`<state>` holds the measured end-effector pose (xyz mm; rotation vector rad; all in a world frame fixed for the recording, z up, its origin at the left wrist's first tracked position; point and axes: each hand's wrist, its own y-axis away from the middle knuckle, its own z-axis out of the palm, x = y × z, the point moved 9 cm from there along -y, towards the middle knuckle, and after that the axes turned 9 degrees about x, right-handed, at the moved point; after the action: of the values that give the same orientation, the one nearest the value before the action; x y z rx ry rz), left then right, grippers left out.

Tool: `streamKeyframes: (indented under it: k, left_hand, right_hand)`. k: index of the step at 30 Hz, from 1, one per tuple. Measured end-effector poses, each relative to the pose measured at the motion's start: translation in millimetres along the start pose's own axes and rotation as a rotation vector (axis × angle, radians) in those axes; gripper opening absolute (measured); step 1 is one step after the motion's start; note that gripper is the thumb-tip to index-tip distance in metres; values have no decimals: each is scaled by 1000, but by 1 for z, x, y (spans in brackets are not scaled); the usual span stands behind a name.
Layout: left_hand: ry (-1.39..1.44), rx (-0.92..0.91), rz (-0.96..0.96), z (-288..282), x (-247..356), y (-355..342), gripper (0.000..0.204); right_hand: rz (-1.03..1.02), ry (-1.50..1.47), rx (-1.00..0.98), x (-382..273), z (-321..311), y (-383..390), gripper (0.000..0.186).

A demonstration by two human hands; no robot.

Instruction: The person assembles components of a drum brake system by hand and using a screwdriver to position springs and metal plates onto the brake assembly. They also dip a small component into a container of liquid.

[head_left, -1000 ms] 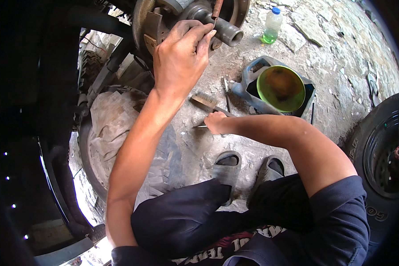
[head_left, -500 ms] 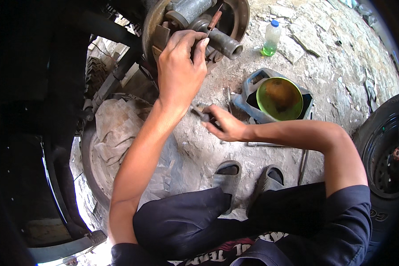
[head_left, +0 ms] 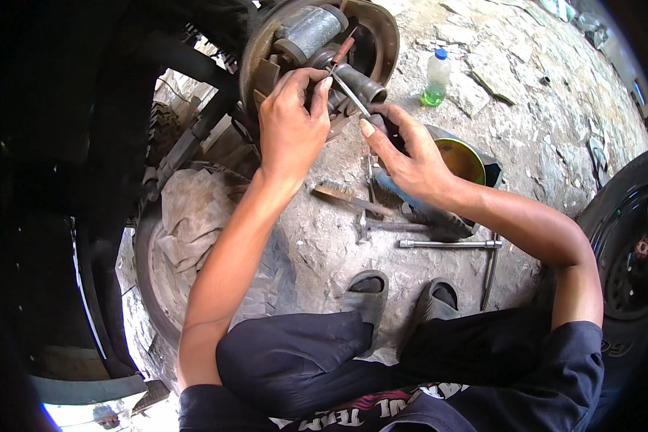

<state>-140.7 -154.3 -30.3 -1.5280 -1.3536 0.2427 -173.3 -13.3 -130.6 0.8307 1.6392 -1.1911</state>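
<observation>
My left hand (head_left: 295, 119) pinches the thin end of a small rust-brown brake spring (head_left: 344, 50) between thumb and fingertips, in front of the open wheel hub (head_left: 374, 29). My right hand (head_left: 414, 151) is closed round the dark handle of a screwdriver (head_left: 353, 94). Its bare metal shaft slants up to the left, and the tip meets the wire end of the spring by my left fingertips. Behind lie a grey cylinder (head_left: 311, 34) and the hub's tubular spindle (head_left: 366, 85). My fingers partly hide the contact point.
On the stony ground are a wire brush (head_left: 345, 196), a hammer (head_left: 392, 225), a lug wrench (head_left: 450, 244) and a cut-open blue jug with a green bowl (head_left: 462, 160). A bottle of green liquid (head_left: 435, 79) stands beyond. A wheel (head_left: 619, 245) is at right, a cloth-covered tyre (head_left: 194, 209) at left.
My right hand has risen from low over the ground to my left hand, bringing the screwdriver tip to the spring. The wire brush and hammer now show. My left hand keeps its pinch.
</observation>
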Motion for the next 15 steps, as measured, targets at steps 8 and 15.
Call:
streamKeyframes:
  k: [8, 15]
  left_hand:
    - [319, -41, -507, 9, -34, 27, 23]
    - [754, 29, -716, 24, -32, 53, 44]
  right_hand:
    - [-189, 100, -68, -19, 10, -12, 27]
    - [-234, 122, -114, -31, 13, -19, 26]
